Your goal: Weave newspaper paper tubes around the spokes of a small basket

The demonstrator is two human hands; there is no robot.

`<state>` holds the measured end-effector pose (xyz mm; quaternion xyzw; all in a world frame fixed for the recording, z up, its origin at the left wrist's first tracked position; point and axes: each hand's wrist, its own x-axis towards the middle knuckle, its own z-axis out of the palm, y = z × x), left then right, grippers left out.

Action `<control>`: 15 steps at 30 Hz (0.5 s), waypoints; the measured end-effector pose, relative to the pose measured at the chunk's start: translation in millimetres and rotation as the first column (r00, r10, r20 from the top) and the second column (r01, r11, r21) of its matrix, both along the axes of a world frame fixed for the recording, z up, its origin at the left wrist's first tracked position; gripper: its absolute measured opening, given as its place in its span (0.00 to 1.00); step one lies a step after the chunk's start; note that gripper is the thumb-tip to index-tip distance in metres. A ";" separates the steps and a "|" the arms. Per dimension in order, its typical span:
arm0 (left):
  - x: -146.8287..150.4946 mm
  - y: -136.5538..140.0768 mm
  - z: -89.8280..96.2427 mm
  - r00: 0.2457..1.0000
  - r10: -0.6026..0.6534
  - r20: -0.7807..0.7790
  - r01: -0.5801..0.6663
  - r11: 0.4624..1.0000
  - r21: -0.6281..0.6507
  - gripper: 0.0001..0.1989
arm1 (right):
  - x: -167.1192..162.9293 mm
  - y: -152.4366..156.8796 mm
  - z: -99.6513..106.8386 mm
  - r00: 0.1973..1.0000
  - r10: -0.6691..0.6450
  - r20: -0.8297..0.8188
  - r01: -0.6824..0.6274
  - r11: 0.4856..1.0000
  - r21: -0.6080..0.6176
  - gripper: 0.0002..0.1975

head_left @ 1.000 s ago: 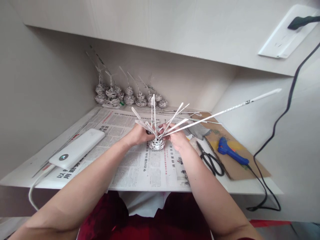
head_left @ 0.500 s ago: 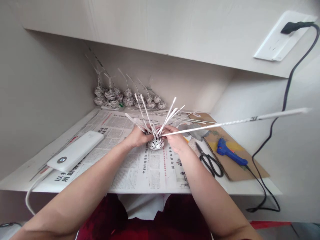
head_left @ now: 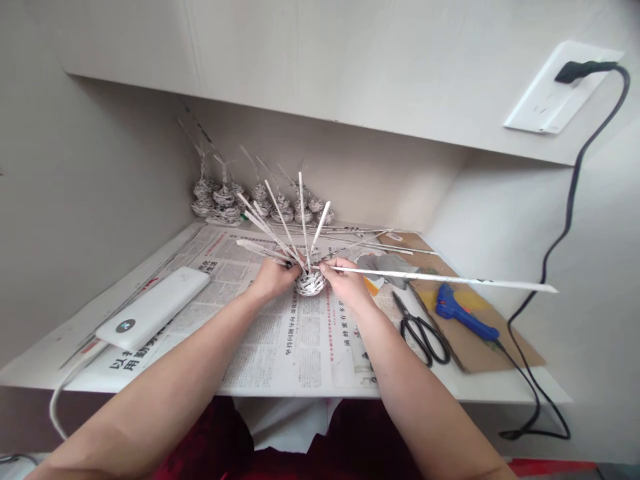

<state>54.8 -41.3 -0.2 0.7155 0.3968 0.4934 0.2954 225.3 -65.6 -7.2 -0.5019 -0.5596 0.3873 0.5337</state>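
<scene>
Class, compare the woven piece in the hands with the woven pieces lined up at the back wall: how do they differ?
The held piece has many stakes fanning out; the back pieces show only a few thin ends. Both hands grip the held piece; the back pieces stand untouched by the wall. All are woven from rolled newspaper.

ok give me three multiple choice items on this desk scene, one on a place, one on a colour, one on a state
1. Where do the scissors lie?
A. right of the right hand
B. on the power bank
C. at the back wall

2. What colour is the glue gun?
A. red
B. blue
C. green

3. How are the scissors?
A. held
B. hanging
C. lying flat, untouched

Answers:
1 A, they rest on the desk beyond that hand.
2 B, its body is blue.
3 C, both hands are at the woven paper piece, the left hand included.
</scene>
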 end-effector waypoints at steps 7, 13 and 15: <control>2.4 -0.1 -3.2 0.999 -0.033 0.024 0.033 0.999 -0.020 0.05 | -5.7 7.5 -7.1 0.971 -0.156 -0.181 0.114 0.969 -0.220 0.09; 1.8 2.6 -10.1 0.998 -0.052 -0.027 0.054 0.997 0.053 0.05 | -6.3 6.4 -5.6 0.944 -0.043 -0.328 -0.014 0.985 -0.171 0.13; 2.4 0.9 -9.8 0.995 -0.063 -0.079 0.069 0.995 0.077 0.05 | -7.0 4.9 -4.8 0.969 -0.058 -0.238 0.035 0.994 -0.100 0.11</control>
